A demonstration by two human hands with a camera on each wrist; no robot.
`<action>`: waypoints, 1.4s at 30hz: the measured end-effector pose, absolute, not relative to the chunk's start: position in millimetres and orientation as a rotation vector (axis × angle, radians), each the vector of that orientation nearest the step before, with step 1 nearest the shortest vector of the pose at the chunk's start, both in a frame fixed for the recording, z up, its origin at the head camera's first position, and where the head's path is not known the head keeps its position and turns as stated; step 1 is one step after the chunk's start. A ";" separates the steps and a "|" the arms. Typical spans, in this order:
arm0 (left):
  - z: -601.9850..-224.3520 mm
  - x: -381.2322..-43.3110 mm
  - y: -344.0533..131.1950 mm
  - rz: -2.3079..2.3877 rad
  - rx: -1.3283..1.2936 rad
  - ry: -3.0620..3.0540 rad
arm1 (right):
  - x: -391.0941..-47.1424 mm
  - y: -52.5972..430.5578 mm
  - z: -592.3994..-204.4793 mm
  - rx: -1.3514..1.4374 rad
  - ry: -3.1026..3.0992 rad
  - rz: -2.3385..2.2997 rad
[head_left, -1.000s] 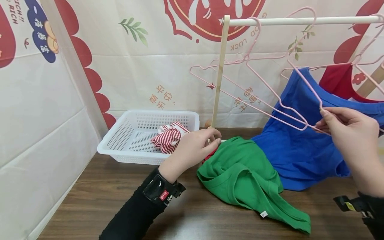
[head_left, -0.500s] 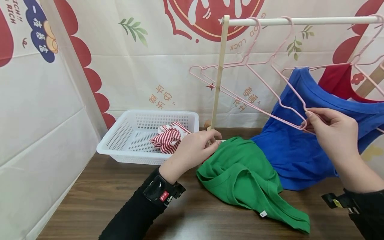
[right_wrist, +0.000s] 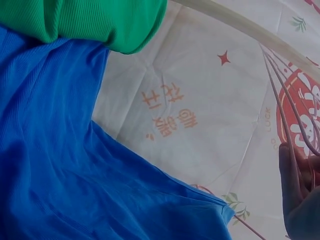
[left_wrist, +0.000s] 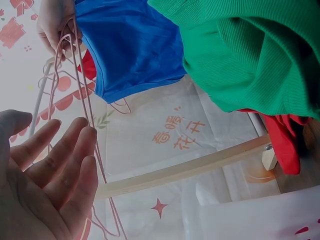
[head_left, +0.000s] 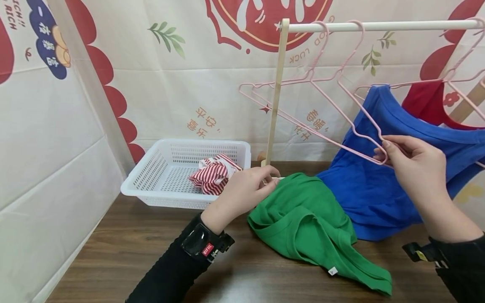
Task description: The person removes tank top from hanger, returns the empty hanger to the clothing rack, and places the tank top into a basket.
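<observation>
Pink hanger [head_left: 339, 75] — right hand [head_left: 420, 168] pinches its corner, best lightly to limit swing; left hand [head_left: 242, 185] loosely spread, empty.

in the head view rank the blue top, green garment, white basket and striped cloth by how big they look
1. Blue top
2. Green garment and white basket: too alike to rank
3. Striped cloth

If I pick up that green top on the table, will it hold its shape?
Probably not: the green top lies in loose folds, so it should droop. Its thin-looking ribbed fabric suggests it's fairly light. Lying slumped on the table, it seems unlikely to roll.
</observation>
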State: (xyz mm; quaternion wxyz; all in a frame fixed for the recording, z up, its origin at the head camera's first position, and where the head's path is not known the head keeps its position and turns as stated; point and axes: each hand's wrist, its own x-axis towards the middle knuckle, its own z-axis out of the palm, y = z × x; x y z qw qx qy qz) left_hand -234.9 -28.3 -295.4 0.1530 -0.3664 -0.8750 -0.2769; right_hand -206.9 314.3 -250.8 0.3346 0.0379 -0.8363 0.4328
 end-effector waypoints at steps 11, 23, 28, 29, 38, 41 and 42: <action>-297.7 -235.0 -27.9 -0.780 -1.065 -2.504 | -207.6 316.3 -254.5 -0.008 -2.156 0.929; -299.7 -233.1 -29.3 -0.772 -1.065 -2.510 | -201.1 315.6 -252.1 -0.043 -2.216 0.754; -300.4 -233.5 -30.0 -0.778 -1.084 -2.477 | -199.0 311.1 -249.3 -0.034 -2.184 0.700; -300.5 -233.5 -30.0 -0.778 -1.086 -2.471 | -197.9 309.9 -248.6 -0.022 -2.174 0.692; -300.9 -231.6 -29.4 -0.749 -1.079 -2.456 | -181.5 293.3 -244.3 0.271 -2.098 0.515; -301.2 -230.8 -29.0 -0.726 -1.086 -2.437 | -177.7 287.6 -245.3 0.409 -2.051 0.419; -301.3 -230.4 -28.7 -0.718 -1.091 -2.430 | -176.7 285.6 -245.9 0.448 -2.031 0.398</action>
